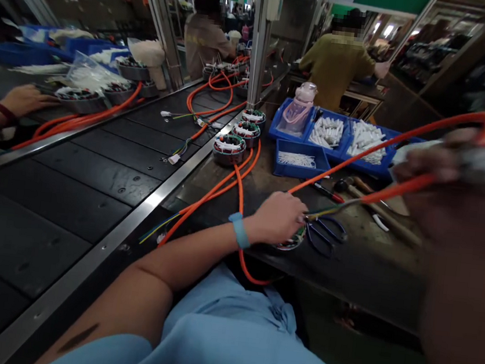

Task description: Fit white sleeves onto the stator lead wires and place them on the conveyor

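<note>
My left hand (280,218) rests closed over a round motor stator (292,243) at the near edge of the table (359,265); only the stator's rim shows past my fingers, just beside a pair of blue-handled scissors (326,233). My right hand (455,194) is raised close to the camera and blurred, gripping a loop of orange cable (409,134) that runs from that hand down toward the stator under my left. Three more stators (229,147) sit in a row farther back beside the conveyor belt (95,171), with blue bins (300,159) of white parts behind.
</note>
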Action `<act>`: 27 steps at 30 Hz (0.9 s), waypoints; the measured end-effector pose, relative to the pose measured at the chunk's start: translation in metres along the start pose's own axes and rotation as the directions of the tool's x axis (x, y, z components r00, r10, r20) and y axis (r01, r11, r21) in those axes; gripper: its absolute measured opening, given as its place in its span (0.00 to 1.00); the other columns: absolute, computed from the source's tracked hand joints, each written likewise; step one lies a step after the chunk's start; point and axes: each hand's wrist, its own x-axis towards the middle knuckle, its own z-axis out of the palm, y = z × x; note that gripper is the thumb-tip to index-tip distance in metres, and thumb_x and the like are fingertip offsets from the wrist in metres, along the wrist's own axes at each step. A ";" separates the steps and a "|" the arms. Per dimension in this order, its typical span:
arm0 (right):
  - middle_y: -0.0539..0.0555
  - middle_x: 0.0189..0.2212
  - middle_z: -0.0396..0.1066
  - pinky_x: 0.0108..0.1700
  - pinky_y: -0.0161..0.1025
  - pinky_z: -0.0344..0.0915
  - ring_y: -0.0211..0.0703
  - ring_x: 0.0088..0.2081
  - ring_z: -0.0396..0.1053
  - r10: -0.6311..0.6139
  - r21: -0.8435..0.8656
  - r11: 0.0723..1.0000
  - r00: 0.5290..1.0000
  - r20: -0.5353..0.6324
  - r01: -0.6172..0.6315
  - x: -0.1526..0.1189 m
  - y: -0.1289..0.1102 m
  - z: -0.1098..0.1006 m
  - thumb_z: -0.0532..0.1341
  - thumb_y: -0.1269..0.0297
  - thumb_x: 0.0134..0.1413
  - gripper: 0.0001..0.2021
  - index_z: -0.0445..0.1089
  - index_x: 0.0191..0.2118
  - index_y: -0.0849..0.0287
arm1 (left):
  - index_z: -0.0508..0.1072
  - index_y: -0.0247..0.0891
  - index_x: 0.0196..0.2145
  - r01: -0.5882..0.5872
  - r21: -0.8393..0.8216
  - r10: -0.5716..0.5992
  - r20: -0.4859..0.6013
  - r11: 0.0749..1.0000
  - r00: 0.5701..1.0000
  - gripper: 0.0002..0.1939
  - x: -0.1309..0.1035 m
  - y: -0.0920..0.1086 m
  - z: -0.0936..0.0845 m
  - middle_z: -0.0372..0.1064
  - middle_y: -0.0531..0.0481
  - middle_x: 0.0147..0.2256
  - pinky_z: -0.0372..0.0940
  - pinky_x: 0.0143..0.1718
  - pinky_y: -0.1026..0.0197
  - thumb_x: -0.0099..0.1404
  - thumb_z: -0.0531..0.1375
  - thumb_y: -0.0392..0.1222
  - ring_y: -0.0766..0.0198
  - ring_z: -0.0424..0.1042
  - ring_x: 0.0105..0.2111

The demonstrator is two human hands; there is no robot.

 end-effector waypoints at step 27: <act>0.57 0.48 0.68 0.48 0.44 0.65 0.47 0.47 0.67 0.360 0.148 0.888 0.859 0.365 -0.435 -0.084 0.081 0.109 0.67 0.50 0.42 0.31 0.62 0.53 0.52 | 0.54 0.39 0.09 -0.321 -0.946 -0.630 -0.228 -0.037 0.742 0.40 -0.049 -0.033 -0.018 0.53 0.48 0.14 0.64 0.40 0.49 0.64 0.27 0.66 0.62 0.65 0.25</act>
